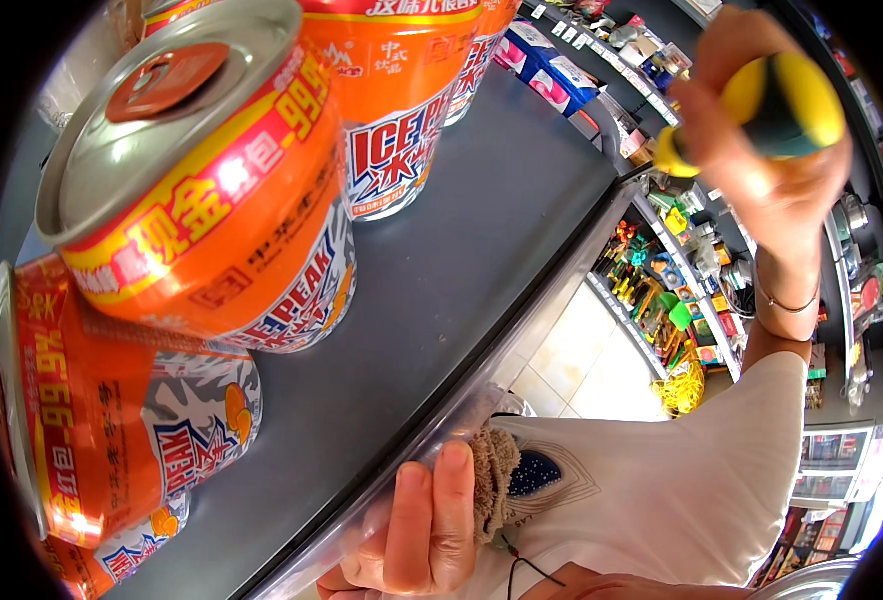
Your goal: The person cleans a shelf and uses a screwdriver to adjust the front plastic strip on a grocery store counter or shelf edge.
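Raised at the upper right, my right hand (781, 180) is closed around a screwdriver (786, 100) with a thick yellow and black handle. Its thin shaft points left, toward the far corner of a dark grey shelf (461, 270). At the lower middle, my left hand (416, 530) has its fingers curled on a clear plastic strip (376, 515) along the shelf's front edge. A bunched brown terry cloth (493, 485) lies against those fingertips; whether the hand also holds it is hidden.
Orange drink cans (201, 190) stand and lean on the shelf to the left. Blue and pink packages (551, 70) sit beyond its far end. Across the tiled floor (561, 350), store racks (686, 270) carry many small goods. My white shirt (661, 460) fills the lower right.
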Demonstrator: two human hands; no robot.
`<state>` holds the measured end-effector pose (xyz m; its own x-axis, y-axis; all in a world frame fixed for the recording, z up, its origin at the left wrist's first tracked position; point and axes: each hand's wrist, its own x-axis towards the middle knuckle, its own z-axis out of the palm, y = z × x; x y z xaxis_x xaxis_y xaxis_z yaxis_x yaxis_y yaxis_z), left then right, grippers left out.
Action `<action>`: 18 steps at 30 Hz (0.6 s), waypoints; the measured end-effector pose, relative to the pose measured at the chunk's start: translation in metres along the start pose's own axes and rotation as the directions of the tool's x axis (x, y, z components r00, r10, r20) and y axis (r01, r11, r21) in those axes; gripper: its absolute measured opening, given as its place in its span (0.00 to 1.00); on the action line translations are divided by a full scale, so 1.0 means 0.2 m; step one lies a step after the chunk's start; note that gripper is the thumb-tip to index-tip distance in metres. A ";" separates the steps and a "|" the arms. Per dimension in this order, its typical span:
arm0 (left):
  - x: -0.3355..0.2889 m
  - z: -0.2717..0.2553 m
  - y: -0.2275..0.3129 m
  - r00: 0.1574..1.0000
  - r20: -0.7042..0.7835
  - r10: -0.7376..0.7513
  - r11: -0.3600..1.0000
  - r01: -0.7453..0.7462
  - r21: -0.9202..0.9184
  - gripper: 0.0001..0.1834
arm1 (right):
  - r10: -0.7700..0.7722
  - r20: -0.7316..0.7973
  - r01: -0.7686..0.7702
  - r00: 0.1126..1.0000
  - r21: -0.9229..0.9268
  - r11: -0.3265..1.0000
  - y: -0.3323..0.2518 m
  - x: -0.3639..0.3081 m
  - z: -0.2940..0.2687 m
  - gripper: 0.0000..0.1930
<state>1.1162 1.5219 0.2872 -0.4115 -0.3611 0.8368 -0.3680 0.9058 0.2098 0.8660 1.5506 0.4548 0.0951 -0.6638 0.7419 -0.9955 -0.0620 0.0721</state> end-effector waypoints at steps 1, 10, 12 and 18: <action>0.00 0.00 0.00 1.000 0.003 -0.012 1.000 0.013 -0.014 0.36 | -0.018 -0.002 0.018 1.000 -0.030 0.999 0.00 0.01 -0.03 0.11; -0.02 -0.01 0.01 0.998 0.013 -0.057 0.997 0.056 0.062 0.35 | -0.035 -0.017 0.037 0.999 0.086 0.996 0.06 -0.04 0.05 0.12; -0.02 -0.01 0.01 0.999 0.008 -0.039 0.999 0.039 0.020 0.34 | -0.031 -0.023 0.031 0.999 0.025 0.999 0.08 -0.03 -0.03 0.12; -0.01 -0.01 0.00 1.000 -0.006 -0.010 1.000 0.010 0.020 0.34 | -0.059 0.015 0.057 0.998 0.092 0.994 0.04 -0.05 0.04 0.10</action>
<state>1.1185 1.5225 0.2864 -0.4025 -0.3689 0.8378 -0.3892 0.8973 0.2081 0.8564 1.5512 0.4434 0.1536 -0.6702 0.7261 -0.9843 -0.1681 0.0530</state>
